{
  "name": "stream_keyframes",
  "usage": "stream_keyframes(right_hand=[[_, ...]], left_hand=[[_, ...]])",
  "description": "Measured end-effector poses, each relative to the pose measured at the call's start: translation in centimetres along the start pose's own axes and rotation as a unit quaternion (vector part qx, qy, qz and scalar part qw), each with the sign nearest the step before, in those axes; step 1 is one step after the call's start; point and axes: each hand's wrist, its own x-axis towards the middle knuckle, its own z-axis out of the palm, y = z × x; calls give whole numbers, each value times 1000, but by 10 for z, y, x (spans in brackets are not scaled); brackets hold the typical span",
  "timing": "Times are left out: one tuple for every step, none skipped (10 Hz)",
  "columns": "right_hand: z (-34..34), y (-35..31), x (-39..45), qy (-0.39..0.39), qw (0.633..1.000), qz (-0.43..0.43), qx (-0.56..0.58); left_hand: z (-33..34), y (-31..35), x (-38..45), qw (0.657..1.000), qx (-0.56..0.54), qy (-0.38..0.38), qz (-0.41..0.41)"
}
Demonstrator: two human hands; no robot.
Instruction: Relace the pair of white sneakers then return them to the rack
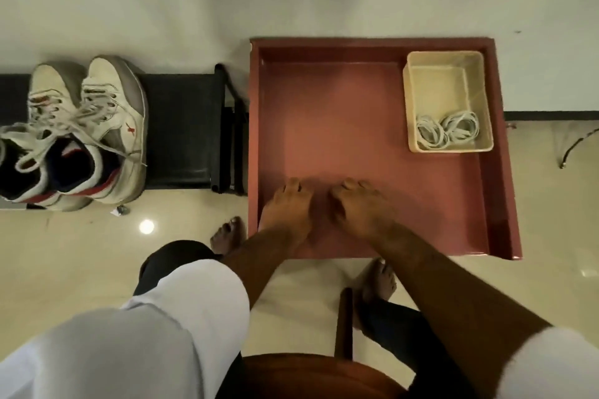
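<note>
From the head camera, both hands lie palm-down on the floor of the red tray [499, 172], near its front edge. The left hand [287, 215] and the right hand [361, 209] sit just beside each other, fingers loosely bent against the surface and holding nothing; the blur there makes it hard to tell how far the fingertips curl under.

The sneakers [84, 129] stand side by side on the black rack [181, 126], well to the left of the tray, toes pointing away from the person. Their old laces [64, 129] hang loose and tangled across the tongues, so the relacing has not begun.

In the tray's far right corner sits a cream box [450, 71] with coiled white laces [445, 131] lying at its near end.

The sneakers look padded and fairly light, with stiff soles and soft, collapsing uppers. The firmest hold is likely at the heel collar or with fingers hooked inside the opening; grabbing by the loose laces would let the shoe swing. The coiled laces are limp and light and will probably snag on each other, so pinching one end and drawing it out seems wiser than lifting the whole bundle.
</note>
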Motion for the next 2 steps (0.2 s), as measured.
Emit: stream_keyframes(right_hand=[[-31,-12,10,-130,991,29,13],[-79,-26,1,-180,983,40,13]], left_hand=[[-37,1,-4,995,5,-100,-17],[-89,15,-23,991,-7,-128,-40]])
